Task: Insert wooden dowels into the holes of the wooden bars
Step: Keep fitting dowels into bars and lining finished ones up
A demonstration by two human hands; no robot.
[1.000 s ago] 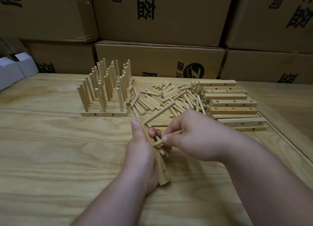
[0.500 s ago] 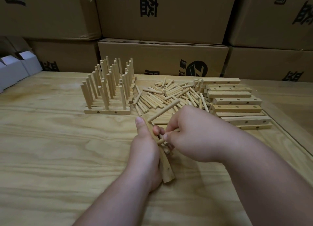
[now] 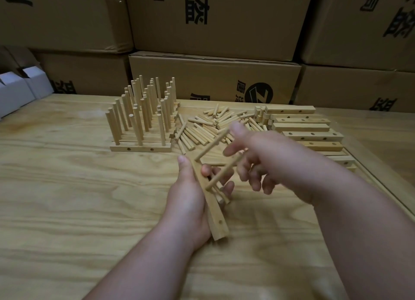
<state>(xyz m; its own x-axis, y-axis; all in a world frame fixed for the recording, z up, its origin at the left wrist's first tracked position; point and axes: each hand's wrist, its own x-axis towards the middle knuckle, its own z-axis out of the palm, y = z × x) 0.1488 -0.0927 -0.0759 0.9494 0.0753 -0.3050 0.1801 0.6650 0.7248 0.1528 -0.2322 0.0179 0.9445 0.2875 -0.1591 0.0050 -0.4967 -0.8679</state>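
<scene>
My left hand (image 3: 189, 200) grips a wooden bar (image 3: 214, 212) that lies lengthwise toward me on the table. Two dowels stick out of the bar to the upper right: a far dowel (image 3: 212, 145) and a second dowel (image 3: 224, 172). A few short dowels (image 3: 221, 195) sit under my left fingers. My right hand (image 3: 267, 158) hovers just right of the two dowels, blurred, fingers spread and holding nothing. A pile of loose dowels (image 3: 208, 126) lies behind. Empty bars (image 3: 303, 129) are stacked at the right.
Finished bars with upright dowels (image 3: 143, 120) stand at the back left. Cardboard boxes (image 3: 215, 79) wall off the far side. White boxes (image 3: 20, 88) sit at the left edge. A raised table edge (image 3: 381, 182) runs along the right.
My right hand has let go of the second dowel, which now stands in the bar, and has pulled back to the right with its fingers spread. The left hand still holds the bar.
</scene>
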